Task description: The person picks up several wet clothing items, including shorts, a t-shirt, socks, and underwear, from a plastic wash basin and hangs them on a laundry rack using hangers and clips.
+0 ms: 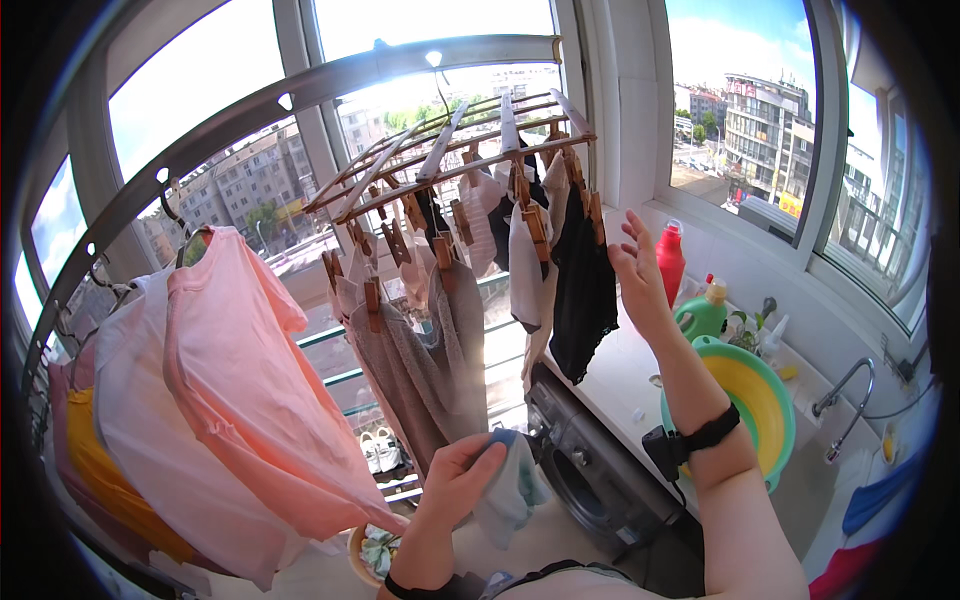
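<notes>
My left hand [461, 474] pinches the blue edge of a small pale blue-green cloth, possibly a sock [510, 491], which hangs below my fingers. Raised at the right, my right hand [639, 274] has its fingers apart and holds nothing. It is right beside a black lace-edged garment [581, 300] clipped to a hanging drying rack [465, 154]. Wooden clothespins [535, 232] hold several pieces there, among them a white sock [525, 262] and a grey-brown towel-like cloth [420, 367].
At the left, a pink shirt [255, 360] and other clothes hang from a metal rail [247, 112]. A dark front-loading washing machine [600, 465] is below the counter. A green-and-yellow basin [784, 420], a red bottle [670, 259] and a tap [862, 390] are at the right.
</notes>
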The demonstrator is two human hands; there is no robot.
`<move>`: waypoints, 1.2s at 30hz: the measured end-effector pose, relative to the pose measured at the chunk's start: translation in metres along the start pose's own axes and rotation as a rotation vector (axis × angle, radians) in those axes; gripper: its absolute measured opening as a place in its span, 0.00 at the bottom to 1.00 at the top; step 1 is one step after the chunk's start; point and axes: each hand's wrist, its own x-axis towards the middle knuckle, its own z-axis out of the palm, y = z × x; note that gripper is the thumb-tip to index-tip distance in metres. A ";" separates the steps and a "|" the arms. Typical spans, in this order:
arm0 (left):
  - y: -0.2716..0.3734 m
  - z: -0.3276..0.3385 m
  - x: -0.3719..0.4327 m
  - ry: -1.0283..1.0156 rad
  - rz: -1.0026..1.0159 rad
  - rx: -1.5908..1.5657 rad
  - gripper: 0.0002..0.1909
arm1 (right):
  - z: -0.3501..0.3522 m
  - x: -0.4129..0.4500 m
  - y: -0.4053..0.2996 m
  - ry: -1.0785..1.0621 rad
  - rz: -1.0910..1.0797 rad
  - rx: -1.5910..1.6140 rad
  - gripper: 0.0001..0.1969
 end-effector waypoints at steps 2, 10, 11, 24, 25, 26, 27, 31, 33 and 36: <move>0.000 0.001 0.000 -0.011 0.011 0.000 0.12 | -0.001 -0.005 0.005 -0.173 0.171 0.248 0.28; 0.004 0.002 -0.003 -0.048 -0.009 0.007 0.12 | 0.019 -0.029 -0.043 -0.365 0.115 0.102 0.16; 0.005 0.004 -0.003 -0.054 0.005 -0.005 0.12 | 0.022 -0.032 -0.050 -0.340 -0.025 0.033 0.15; 0.043 0.010 0.032 0.278 0.595 0.804 0.06 | 0.035 0.073 -0.059 -0.122 -0.009 -0.022 0.18; 0.048 0.014 0.045 0.318 0.624 0.850 0.06 | 0.033 0.084 -0.048 -0.266 0.089 0.079 0.19; 0.052 0.011 0.060 0.337 0.660 0.827 0.07 | 0.034 0.088 -0.064 -0.416 0.249 0.124 0.20; 0.054 0.008 0.074 0.356 0.699 0.807 0.08 | 0.037 0.089 -0.068 -0.426 0.244 0.132 0.20; 0.086 0.014 0.119 0.380 0.813 0.756 0.11 | 0.033 0.087 -0.073 -0.602 0.408 0.390 0.15; 0.101 0.024 0.141 0.292 0.833 0.760 0.13 | 0.029 0.085 -0.073 -0.637 0.412 0.507 0.14; 0.108 0.047 0.161 0.153 0.729 0.707 0.16 | 0.028 0.082 -0.072 -0.689 0.507 0.763 0.17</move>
